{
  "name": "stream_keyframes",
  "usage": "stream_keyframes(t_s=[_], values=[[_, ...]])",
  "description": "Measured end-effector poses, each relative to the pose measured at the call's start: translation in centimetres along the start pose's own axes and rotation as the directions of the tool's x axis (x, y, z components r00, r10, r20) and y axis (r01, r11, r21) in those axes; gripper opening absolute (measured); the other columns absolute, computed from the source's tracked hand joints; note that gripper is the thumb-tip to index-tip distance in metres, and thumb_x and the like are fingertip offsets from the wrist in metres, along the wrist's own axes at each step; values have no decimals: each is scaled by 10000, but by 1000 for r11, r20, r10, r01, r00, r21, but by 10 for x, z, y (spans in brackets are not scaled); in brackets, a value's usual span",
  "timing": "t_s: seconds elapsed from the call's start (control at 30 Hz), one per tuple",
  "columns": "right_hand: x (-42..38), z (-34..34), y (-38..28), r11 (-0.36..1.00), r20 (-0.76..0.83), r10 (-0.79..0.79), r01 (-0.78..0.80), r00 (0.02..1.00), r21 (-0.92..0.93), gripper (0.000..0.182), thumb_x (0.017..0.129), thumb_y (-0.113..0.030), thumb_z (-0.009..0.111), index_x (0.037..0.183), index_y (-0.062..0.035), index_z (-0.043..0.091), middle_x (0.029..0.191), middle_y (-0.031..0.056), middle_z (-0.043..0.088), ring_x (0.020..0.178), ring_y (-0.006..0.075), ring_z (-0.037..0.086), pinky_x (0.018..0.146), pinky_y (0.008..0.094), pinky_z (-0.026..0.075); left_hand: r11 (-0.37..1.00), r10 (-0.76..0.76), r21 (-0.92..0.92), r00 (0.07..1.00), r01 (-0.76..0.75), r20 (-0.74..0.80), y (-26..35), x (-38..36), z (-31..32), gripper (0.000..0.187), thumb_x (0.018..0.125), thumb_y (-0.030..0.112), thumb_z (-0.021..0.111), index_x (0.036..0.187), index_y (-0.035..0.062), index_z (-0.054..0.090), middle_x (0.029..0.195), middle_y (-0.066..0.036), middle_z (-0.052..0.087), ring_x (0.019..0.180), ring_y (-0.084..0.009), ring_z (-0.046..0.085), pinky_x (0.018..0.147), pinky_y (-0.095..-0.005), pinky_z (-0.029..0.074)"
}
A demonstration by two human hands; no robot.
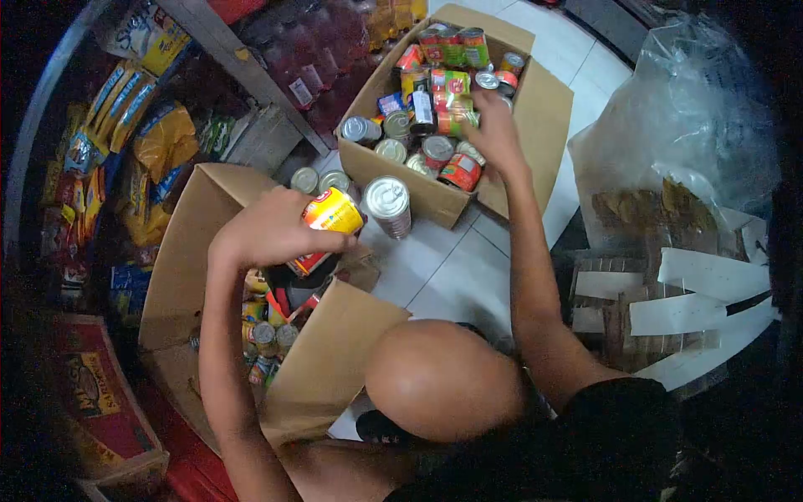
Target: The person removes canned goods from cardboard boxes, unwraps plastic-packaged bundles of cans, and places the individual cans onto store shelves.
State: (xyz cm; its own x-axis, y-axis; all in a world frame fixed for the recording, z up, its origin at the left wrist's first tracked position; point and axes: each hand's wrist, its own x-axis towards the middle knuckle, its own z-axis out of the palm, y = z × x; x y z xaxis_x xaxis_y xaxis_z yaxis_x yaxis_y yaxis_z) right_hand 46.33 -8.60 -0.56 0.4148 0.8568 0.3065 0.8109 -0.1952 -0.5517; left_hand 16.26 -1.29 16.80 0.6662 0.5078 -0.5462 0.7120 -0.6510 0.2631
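- Yellow can [330, 219]: gripped in the closed left hand [268, 230], held above the near box [209, 276].
- Right hand [493, 130]: reaches into the far box [535, 109], fingers curled among cans [435, 151]; its grip cannot be told.

Hardly any lettering can be read. At the lower left of the frame, the red carton [92, 393] bears a yellow emblem with large letters that look like "MSM", too blurred to be sure. The labels on the cans, on the snack packets at upper left and on the bottles stay illegible.
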Motion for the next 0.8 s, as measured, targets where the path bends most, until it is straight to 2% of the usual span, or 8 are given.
stream_keyframes(t_s=[0.03,0.17,0.23,0.27,0.4,0.57,0.73,0.8], values=[[9,-1,13,972,-240,34,-88,970,-217,541,694,-130,638,1212,-72,494,1194,177,511,1121,336,491,950,421,398,998,-39,-45,997,42,67,-2,2,-1,551,689,533,660,808,-5,661,745,-165,650,716,-225,628,694,-329,469],[26,17,76,915,-198,232,-282,952,-287,514,675,-130,679,1165,-66,537,1097,170,565,1043,322,547,909,411,432,850,145,-514,989,-117,15,-30,2,14,482,731,461,672,900,9,658,813,-90,658,755,-148,602,700,-288,451],[21,19,100,995,-135,101,-98,986,34,522,662,-233,706,1153,-122,566,1097,157,572,1049,304,540,872,491,430,791,133,-604,991,-98,14,-34,-3,16,429,755,397,678,959,22,635,839,-21,633,748,-96,558,675,-265,442],[19,25,108,967,-184,99,-51,978,248,520,641,-222,715,1137,-136,583,1075,146,585,1014,319,557,861,435,450,789,130,-607,991,-94,16,-34,-6,18,429,755,397,678,959,22,635,839,-21,633,748,-96,558,675,-265,442],[14,27,107,960,-248,121,-51,961,275,509,620,-201,714,1111,-129,601,1053,148,599,974,320,579,853,384,458,771,115,-627,993,-108,-30,-34,-11,25,434,755,396,682,959,18,612,802,-12,609,720,-89,533,676,-252,438],[-5,7,55,994,44,105,-104,993,-27,510,610,-227,735,1075,-60,605,963,193,622,929,325,604,834,396,471,753,138,-645,990,-128,-35,-36,-12,25,439,757,391,684,981,23,601,807,-9,605,718,-89,529,675,-251,439],[4,10,48,961,275,170,-222,946,168,467,761,-428,625,1046,-59,646,939,215,644,878,335,627,766,400,488,733,114,-673,993,-94,-14,-35,-13,25,445,752,391,690,992,27,600,813,-5,605,723,-89,533,678,-249,439],[31,3,54,935,39,289,-291,956,200,450,769,-390,630,1039,-30,643,931,230,642,903,338,623,767,406,488,731,108,-675,994,-96,-24,-34,-13,24,444,750,391,692,987,26,604,812,-5,606,725,-87,533,678,-247,438]])
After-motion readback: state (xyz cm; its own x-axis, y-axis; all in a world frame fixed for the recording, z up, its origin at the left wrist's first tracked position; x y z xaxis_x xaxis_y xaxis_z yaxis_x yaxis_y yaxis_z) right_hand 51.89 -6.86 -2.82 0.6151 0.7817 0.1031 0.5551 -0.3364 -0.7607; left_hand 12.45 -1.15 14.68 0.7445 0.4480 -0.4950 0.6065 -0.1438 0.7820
